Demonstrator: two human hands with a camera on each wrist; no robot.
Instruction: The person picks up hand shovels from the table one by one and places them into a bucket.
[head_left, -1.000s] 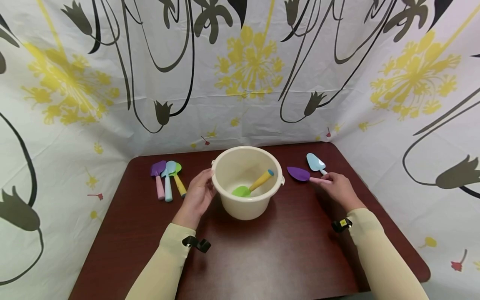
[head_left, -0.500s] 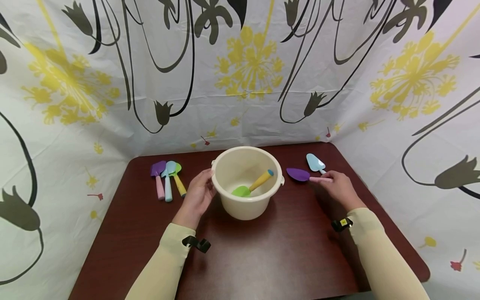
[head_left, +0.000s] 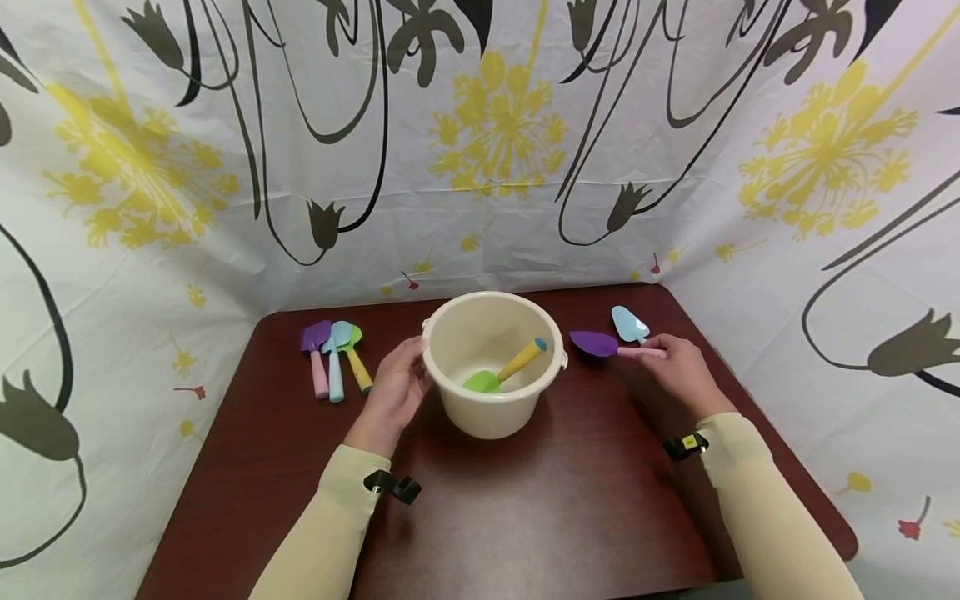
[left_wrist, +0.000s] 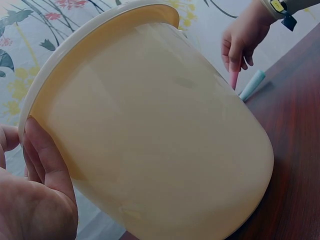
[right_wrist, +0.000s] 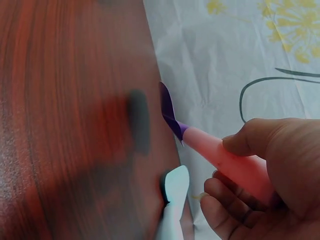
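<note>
A cream plastic bucket [head_left: 495, 408] stands mid-table with a green trowel with a yellow handle [head_left: 502, 372] lying inside. My left hand [head_left: 396, 392] rests against the bucket's left wall [left_wrist: 150, 135], fingers along its side under the rim. My right hand [head_left: 678, 372] grips the pink handle of a purple trowel [head_left: 596, 343], lifted a little off the table to the bucket's right. In the right wrist view thumb and fingers curl round that pink handle [right_wrist: 225, 159]. A light blue trowel [head_left: 628, 323] lies just behind on the table.
Three small toy tools, purple [head_left: 317, 354], blue [head_left: 337, 360] and green [head_left: 356, 358], lie side by side at the table's left. A flower-patterned curtain [head_left: 480, 150] closes in the dark wooden table [head_left: 525, 517] at the back and sides.
My right hand has raised the purple trowel slightly off the table and shifted it a little left toward the bucket. The left hand and bucket have stayed put.
</note>
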